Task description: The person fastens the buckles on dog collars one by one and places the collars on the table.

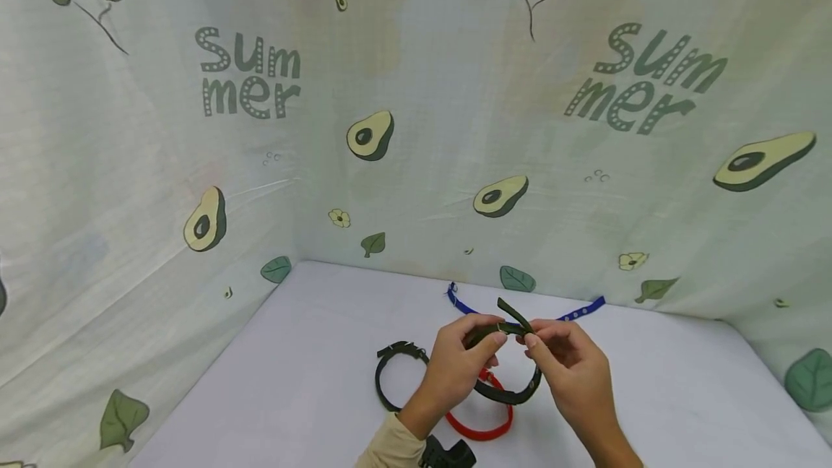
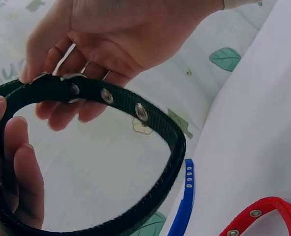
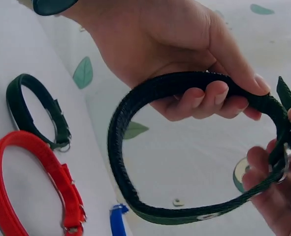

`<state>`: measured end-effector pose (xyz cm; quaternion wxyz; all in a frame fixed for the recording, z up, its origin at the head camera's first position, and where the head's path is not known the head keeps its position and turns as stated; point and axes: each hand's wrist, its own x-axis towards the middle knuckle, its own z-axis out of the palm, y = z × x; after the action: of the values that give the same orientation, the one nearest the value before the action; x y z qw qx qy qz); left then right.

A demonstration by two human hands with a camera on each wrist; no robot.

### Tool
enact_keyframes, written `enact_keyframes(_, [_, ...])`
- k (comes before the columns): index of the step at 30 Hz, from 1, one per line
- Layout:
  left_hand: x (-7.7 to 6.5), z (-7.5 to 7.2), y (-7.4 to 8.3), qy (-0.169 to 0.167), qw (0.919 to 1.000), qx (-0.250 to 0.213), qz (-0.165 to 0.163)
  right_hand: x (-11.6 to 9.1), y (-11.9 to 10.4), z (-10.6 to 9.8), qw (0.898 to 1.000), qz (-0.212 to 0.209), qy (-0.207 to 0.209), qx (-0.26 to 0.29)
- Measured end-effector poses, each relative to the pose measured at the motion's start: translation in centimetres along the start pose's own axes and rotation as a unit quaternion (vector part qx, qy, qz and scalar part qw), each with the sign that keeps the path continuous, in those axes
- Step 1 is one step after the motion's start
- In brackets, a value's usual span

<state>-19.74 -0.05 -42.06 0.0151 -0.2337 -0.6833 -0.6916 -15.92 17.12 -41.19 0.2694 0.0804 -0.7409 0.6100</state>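
A dark green webbing pet collar (image 1: 510, 397) is held in a loop above the table by both hands. The left hand (image 1: 457, 360) grips its band, with the thumb along the top. Opposite it, the right hand (image 1: 581, 374) pinches the collar by the buckle, and a loose strap end sticks up between the hands. Metal eyelets on the band (image 2: 157, 123) show in the left wrist view. In the right wrist view, the left hand (image 3: 165, 44) has the band across its fingers, and a metal ring (image 3: 286, 162) hangs by the right hand's fingers (image 3: 278, 196).
A red collar (image 1: 477, 434) lies on the white table (image 1: 292, 381) under the hands. To its left lies another dark collar (image 1: 379, 381). Behind the hands is a blue collar (image 1: 581, 310). A black device (image 1: 448, 453) sits by the left wrist. Printed cloth (image 1: 422, 78) hangs around the table.
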Motion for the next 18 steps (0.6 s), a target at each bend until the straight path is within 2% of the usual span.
enact_keyframes(3, [-0.05, -0.22, -0.05, -0.01, 0.9999, 0.003, -0.002, 0.12, 0.04, -0.01, 0.998, -0.018, -0.002, -0.061])
enact_keyframes(6, [0.04, -0.3, -0.11, -0.02, 0.9998, 0.001, -0.007, 0.34, 0.18, -0.14, 0.995, -0.029, -0.014, -0.097])
enact_keyframes(12, [0.01, -0.24, -0.37, -0.036, 0.999, -0.008, -0.026, -0.08, 0.55, -0.62, 0.99, -0.028, -0.023, -0.134])
enact_keyframes(18, [-0.09, -0.4, -0.36, -0.047, 0.9979, -0.021, -0.04, -0.53, 0.58, -0.81, 0.991, -0.023, -0.027, -0.127])
